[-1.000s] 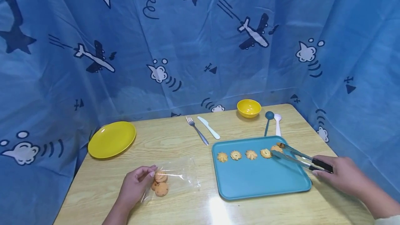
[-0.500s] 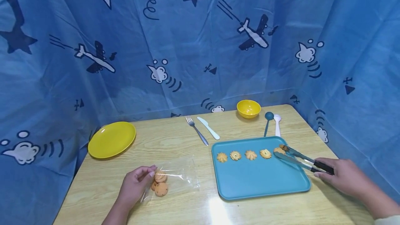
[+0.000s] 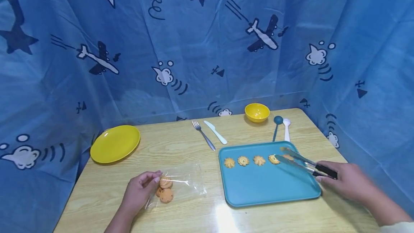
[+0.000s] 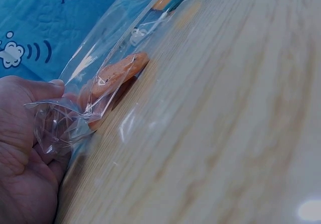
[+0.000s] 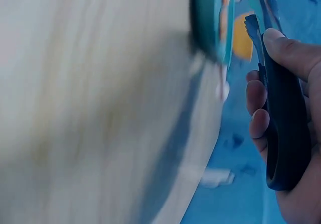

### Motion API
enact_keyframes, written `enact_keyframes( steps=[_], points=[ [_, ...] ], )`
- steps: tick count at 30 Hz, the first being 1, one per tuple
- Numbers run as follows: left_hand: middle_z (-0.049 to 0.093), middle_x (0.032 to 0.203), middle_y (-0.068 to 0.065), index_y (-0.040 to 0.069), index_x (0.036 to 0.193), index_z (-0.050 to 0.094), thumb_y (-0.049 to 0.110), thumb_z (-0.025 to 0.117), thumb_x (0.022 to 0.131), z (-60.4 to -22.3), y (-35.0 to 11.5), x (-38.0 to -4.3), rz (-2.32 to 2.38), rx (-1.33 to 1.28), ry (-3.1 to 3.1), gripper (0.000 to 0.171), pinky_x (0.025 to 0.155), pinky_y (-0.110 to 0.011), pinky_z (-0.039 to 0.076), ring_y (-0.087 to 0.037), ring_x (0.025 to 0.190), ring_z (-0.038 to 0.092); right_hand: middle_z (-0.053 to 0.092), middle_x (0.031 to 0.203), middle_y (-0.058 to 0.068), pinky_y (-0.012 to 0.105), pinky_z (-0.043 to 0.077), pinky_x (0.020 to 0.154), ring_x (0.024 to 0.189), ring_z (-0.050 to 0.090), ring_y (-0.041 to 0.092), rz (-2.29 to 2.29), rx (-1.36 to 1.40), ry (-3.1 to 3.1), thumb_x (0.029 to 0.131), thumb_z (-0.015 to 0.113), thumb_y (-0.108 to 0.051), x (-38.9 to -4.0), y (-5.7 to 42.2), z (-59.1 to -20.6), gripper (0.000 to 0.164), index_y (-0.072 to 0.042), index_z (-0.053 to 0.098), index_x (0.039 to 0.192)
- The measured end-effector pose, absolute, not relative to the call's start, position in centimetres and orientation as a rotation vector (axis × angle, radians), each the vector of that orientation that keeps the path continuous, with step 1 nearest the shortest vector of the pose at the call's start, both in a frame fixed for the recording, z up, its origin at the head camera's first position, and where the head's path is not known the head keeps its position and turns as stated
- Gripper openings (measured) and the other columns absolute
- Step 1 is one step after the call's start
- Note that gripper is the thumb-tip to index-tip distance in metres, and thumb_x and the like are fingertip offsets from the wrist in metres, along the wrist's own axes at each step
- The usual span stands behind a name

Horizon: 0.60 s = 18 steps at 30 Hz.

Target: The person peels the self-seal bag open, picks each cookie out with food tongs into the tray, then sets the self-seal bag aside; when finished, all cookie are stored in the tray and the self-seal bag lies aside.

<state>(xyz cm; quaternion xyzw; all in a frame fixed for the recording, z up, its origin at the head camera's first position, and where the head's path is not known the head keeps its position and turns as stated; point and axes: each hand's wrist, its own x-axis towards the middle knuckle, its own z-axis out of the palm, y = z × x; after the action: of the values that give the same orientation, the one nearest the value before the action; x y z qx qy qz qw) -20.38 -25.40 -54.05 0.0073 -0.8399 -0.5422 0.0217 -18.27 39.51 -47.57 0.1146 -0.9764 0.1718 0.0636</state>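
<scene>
Your left hand (image 3: 140, 191) pinches the bag (image 3: 189, 182) of cookies (image 3: 166, 195) near the tray (image 3: 268, 188), at its left edge; your right hand (image 3: 346, 181) curls round the tongs (image 3: 326, 170), tips parted by its far right corner. Beyond, the bowl (image 3: 257, 113) stands near the far edge of the table (image 3: 181, 220).

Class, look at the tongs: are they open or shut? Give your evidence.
Open: in the head view, the tongs' two tips stand apart over the blue tray.
</scene>
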Motion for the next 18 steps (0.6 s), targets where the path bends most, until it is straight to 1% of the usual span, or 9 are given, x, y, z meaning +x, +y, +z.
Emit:
enact_keyframes(
  steps=[3,5,8,9,10,12,15,16,18],
  points=[
    [0.072,0.129,0.001,0.011,0.101,0.071,0.028,0.072,0.097,-54.0,-25.4,-20.4,-1.680,0.019,-2.607,0.018,0.101,-0.009,0.047,-0.016,0.127,0.064,0.076,0.102,0.003,0.022,0.045,0.059,0.073,0.056,0.004,0.586,0.396,-2.994,0.087,0.080,-0.042,-18.9,36.5,-46.8,0.053,-0.010,0.070,0.129],
    [0.072,0.129,0.001,0.012,0.101,0.071,0.030,0.072,0.097,-54.1,-25.5,-20.4,-1.668,0.024,-2.612,0.018,0.101,-0.009,0.047,-0.016,0.127,0.064,0.076,0.105,0.003,0.021,0.046,0.060,0.074,0.056,0.002,0.633,0.473,-3.013,0.089,0.078,-0.041,-19.5,34.0,-46.4,0.053,-0.010,0.069,0.130],
    [0.072,0.129,0.003,0.014,0.102,0.071,0.031,0.072,0.097,-54.2,-25.6,-20.5,-1.657,0.035,-2.616,0.019,0.101,-0.009,0.048,-0.015,0.127,0.064,0.075,0.106,-0.004,0.021,0.047,0.063,0.075,0.057,0.001,0.683,0.596,-3.025,0.091,0.077,-0.040,-20.5,30.1,-46.0,0.048,-0.015,0.069,0.131],
    [0.072,0.129,0.003,0.014,0.102,0.071,0.032,0.072,0.097,-54.3,-25.6,-20.6,-1.654,0.031,-2.619,0.019,0.101,-0.009,0.047,-0.015,0.127,0.064,0.075,0.104,-0.006,0.021,0.047,0.061,0.072,0.056,0.000,0.696,0.647,-3.028,0.092,0.076,-0.040,-20.8,28.9,-46.0,0.046,-0.016,0.069,0.131],
    [0.072,0.129,0.003,0.014,0.102,0.071,0.033,0.072,0.097,-54.4,-25.6,-20.6,-1.654,0.032,-2.619,0.020,0.100,-0.009,0.047,-0.015,0.127,0.064,0.075,0.107,-0.007,0.021,0.048,0.063,0.074,0.056,-0.001,0.702,0.707,-3.020,0.093,0.075,-0.039,-21.0,27.8,-46.1,0.045,-0.017,0.069,0.131],
    [0.072,0.129,0.003,0.014,0.102,0.071,0.034,0.072,0.096,-54.6,-25.6,-20.6,-1.660,0.023,-2.617,0.021,0.100,-0.009,0.047,-0.014,0.127,0.064,0.075,0.107,-0.010,0.020,0.046,0.062,0.071,0.055,-0.002,0.715,0.803,-3.013,0.094,0.075,-0.037,-21.5,25.6,-46.2,0.042,-0.019,0.069,0.131],
    [0.072,0.130,0.002,0.014,0.102,0.071,0.034,0.071,0.097,-54.6,-25.7,-20.6,-1.668,0.006,-2.612,0.021,0.100,-0.008,0.046,-0.013,0.126,0.064,0.076,0.109,-0.009,0.020,0.046,0.062,0.070,0.054,-0.004,0.705,0.973,-2.981,0.095,0.073,-0.034,-22.1,22.4,-46.6,0.039,-0.017,0.069,0.131],
    [0.072,0.129,0.003,0.014,0.102,0.071,0.034,0.072,0.097,-54.6,-25.7,-20.6,-1.670,0.010,-2.608,0.021,0.100,-0.007,0.046,-0.012,0.126,0.064,0.076,0.108,-0.008,0.020,0.046,0.063,0.069,0.054,-0.004,0.697,1.024,-2.966,0.096,0.073,-0.033,-22.3,21.4,-46.7,0.039,-0.016,0.070,0.130],
    [0.072,0.129,0.002,0.014,0.102,0.071,0.035,0.072,0.097,-54.5,-25.7,-20.5,-1.670,0.010,-2.604,0.021,0.100,-0.007,0.046,-0.012,0.126,0.064,0.075,0.096,-0.010,0.020,0.045,0.060,0.063,0.050,-0.004,0.680,1.105,-2.955,0.096,0.072,-0.033,-22.8,19.4,-46.8,0.038,-0.016,0.070,0.130]
  ],
)
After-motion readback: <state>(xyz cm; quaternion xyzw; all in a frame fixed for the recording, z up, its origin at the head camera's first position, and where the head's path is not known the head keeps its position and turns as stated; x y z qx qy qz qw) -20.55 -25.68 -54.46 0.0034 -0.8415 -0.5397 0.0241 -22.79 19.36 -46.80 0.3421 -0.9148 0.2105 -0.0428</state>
